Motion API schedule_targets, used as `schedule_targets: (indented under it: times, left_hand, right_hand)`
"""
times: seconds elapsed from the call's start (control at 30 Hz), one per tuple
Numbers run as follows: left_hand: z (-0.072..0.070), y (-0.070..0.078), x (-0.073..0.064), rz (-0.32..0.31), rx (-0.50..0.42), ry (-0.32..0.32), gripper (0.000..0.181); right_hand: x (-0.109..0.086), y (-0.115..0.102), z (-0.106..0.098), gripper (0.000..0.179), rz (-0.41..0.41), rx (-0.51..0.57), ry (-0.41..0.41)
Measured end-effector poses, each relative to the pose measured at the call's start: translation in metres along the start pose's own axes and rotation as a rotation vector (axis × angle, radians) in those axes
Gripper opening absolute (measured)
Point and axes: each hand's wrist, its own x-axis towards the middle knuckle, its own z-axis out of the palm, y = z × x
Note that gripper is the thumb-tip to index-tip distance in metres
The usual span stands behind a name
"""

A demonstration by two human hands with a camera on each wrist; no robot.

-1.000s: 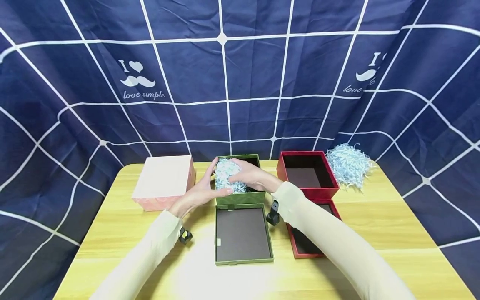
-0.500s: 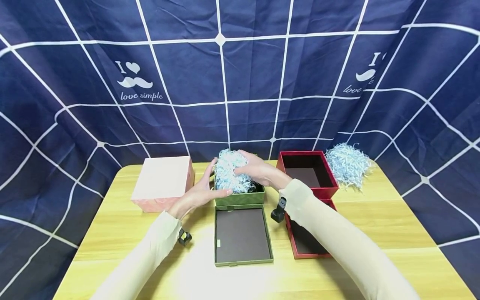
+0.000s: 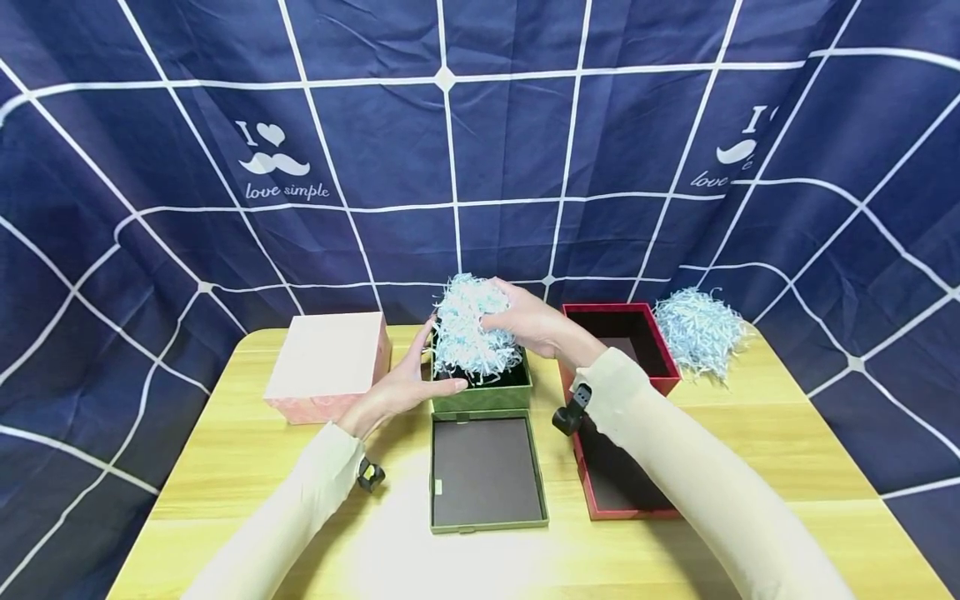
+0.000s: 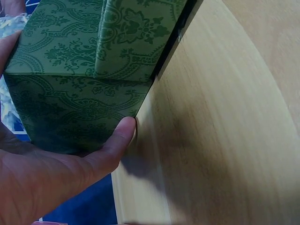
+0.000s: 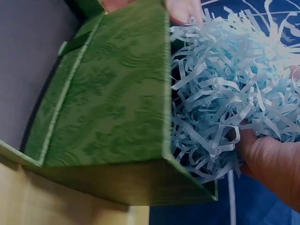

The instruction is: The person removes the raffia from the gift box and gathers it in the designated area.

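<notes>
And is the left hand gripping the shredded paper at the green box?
No, the right hand grips the shredded paper, while the left hand rests against the green box.

By the head view the green box (image 3: pixel 480 400) is looked down on from well above its near side, facing forward, with the table (image 3: pixel 202 467) around it and the curtain (image 3: pixel 390 158) behind it taken in. By the left wrist view it is seen very closely from its left (rolled, so the tabletop is put at the frame's right). By the right wrist view it is seen as closely from its right. The box and the shredded paper (image 3: pixel 472 325) above it are shared by all three.
</notes>
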Motion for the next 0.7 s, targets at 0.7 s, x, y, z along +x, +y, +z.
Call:
schedule_targets:
  times: [0.7]
  left_hand:
    - [0.0, -0.003, 0.0, 0.034, 0.022, -0.003, 0.124]
  right_hand:
    - [-0.03, -0.039, -0.034, 0.09, -0.108, 0.015, 0.028]
